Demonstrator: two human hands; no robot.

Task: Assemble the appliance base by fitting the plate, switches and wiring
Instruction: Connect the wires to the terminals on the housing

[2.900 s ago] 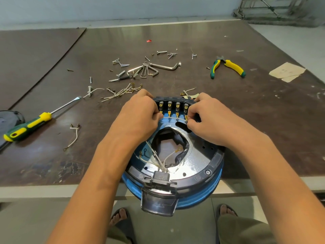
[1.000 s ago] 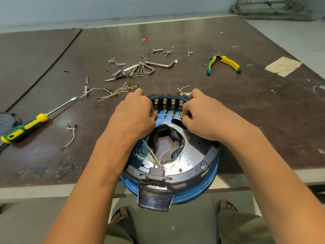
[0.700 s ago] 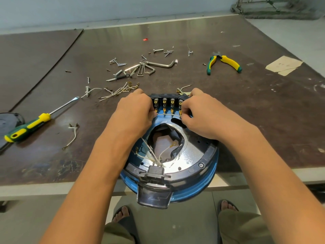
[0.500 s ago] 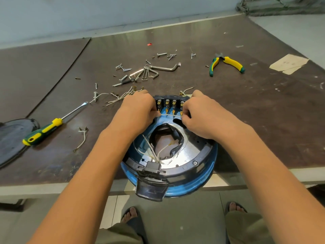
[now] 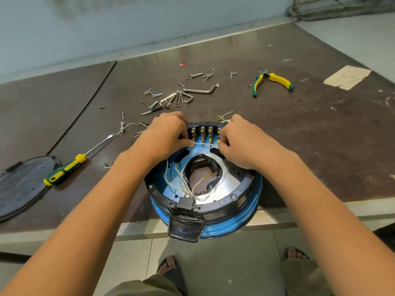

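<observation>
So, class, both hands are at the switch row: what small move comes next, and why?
Probably the right hand should push its end of the wire onto the rightmost of the switches; it and the left hand pinch the wire taut just below that row.

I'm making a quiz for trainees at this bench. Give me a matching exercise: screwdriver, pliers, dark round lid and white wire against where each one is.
Things: 1 screwdriver; 2 pliers; 3 dark round lid; 4 white wire.
Places: A pinched between left hand and right hand at the switches; B far right on the table; C table's left edge, cut off by the frame; D left of the appliance base, handle by the lid.
Pairs: 1-D; 2-B; 3-C; 4-A.
</observation>
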